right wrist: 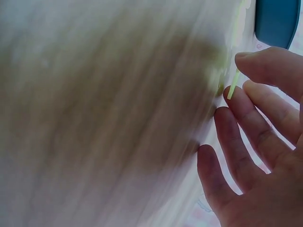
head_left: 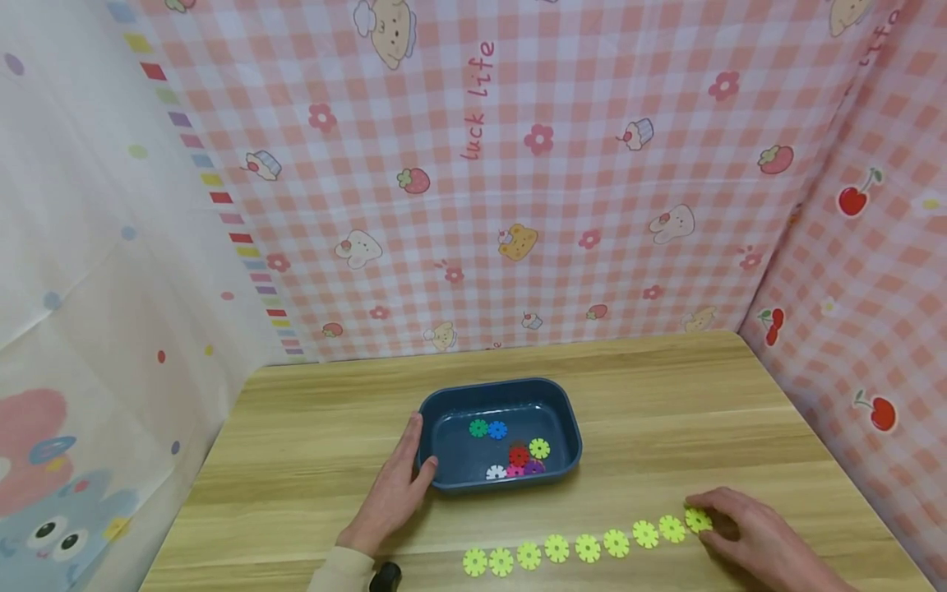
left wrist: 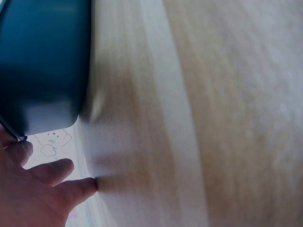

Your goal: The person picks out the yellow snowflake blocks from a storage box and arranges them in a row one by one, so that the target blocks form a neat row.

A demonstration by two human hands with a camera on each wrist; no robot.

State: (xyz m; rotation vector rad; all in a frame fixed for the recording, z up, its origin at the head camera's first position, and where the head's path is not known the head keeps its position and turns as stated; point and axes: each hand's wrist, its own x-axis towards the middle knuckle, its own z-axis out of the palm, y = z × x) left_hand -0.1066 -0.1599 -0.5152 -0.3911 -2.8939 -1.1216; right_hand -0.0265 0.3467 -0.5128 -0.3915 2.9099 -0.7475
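Observation:
In the head view, my right hand (head_left: 762,534) pinches a yellow-green notched plastic disc (head_left: 698,520) at the right end of a row. That disc shows edge-on between thumb and fingertip in the right wrist view (right wrist: 233,85). Several like it, such as this yellow-green disc (head_left: 588,548), lie flat leftward along the table. My left hand (head_left: 392,485) rests against the left side of a dark blue tray (head_left: 503,486), its thumb at the near-left corner. Extended fingers (left wrist: 78,191) show beside the tray wall (left wrist: 42,71) in the left wrist view; the thumb is hidden there.
Inside the tray lie a green disc (head_left: 478,428), a blue disc (head_left: 498,430), a white disc (head_left: 496,473), a yellow-green disc (head_left: 539,448) and a cluster with a red disc (head_left: 519,455). The wooden table (head_left: 311,427) meets a checked cloth (head_left: 459,312) behind.

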